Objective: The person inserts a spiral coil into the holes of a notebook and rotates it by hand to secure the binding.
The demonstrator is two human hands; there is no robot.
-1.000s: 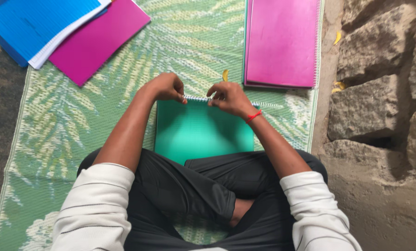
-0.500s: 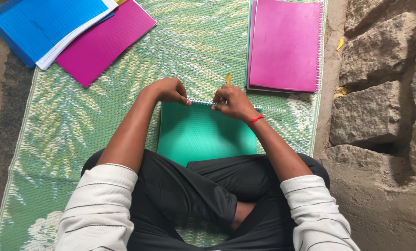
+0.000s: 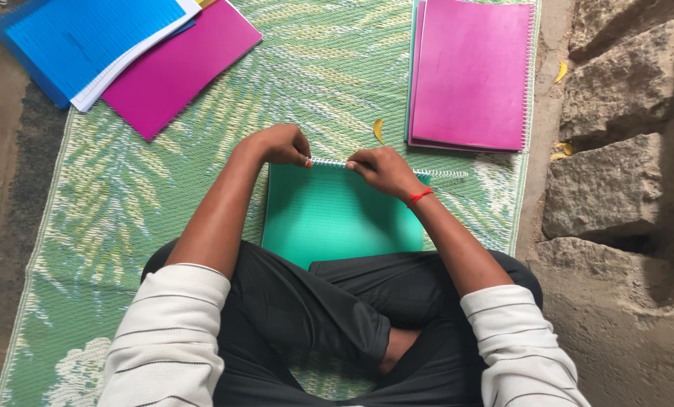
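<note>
Green plastic-covered notebook [image 3: 337, 215] lies near the mat's [image 3: 126, 196] front edge against the lap, light, flexible and likely slick, best taken at its wire spiral [image 3: 442, 173], where left hand [image 3: 277, 145] and right hand [image 3: 378, 167] fingers pinch closed.

The left hand [image 3: 280, 145] and right hand [image 3: 378, 167] covered the stretch of wire coil [image 3: 442, 173] between them, and the fingertips curled under, so the grip itself could not be made out. The near edge of the green notebook [image 3: 337, 215] was hidden by the crossed legs. At upper left of the frame, the blue folder [image 3: 88, 38] ran off the top edge and overlapped a pink cover [image 3: 179, 68]. At upper right, the pink stack [image 3: 473, 71] was cut by the top edge. The mat [image 3: 126, 196] ran out at the bottom.
</note>
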